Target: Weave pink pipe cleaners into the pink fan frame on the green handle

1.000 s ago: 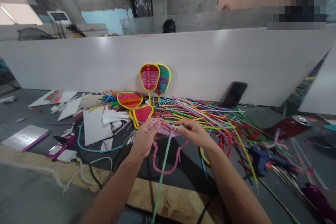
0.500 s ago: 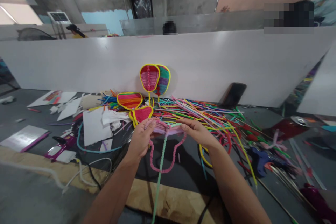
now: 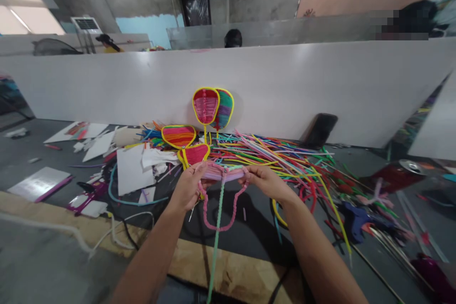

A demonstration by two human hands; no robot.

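Both hands hold up a half-filled fan shape made of fuzzy pipe cleaners [image 3: 213,171] above the near side of the table. Its wavy pink outline loops downward, and pink and lilac strands fill the upper part. A twisted pale green stem [image 3: 218,218] runs down from the middle toward me. My left hand [image 3: 188,186] is closed on the fan's left edge, thumb on top. At the right edge, my right hand [image 3: 265,180] pinches the rim near a short green piece along the top. The fingertips' undersides are hidden.
Finished yellow-rimmed fans [image 3: 205,106] lean on the white partition [image 3: 142,85]. Loose pipe cleaners [image 3: 263,152] spread behind my hands. Paper sheets [image 3: 133,171] lie left. On the right are a phone [image 3: 320,130], a red can [image 3: 397,175] and a blue glue gun [image 3: 354,221].
My right fingers have shifted from stretched along the top edge to pinching the right rim. The fan is tilted slightly differently, and the whole view has swung a little left.
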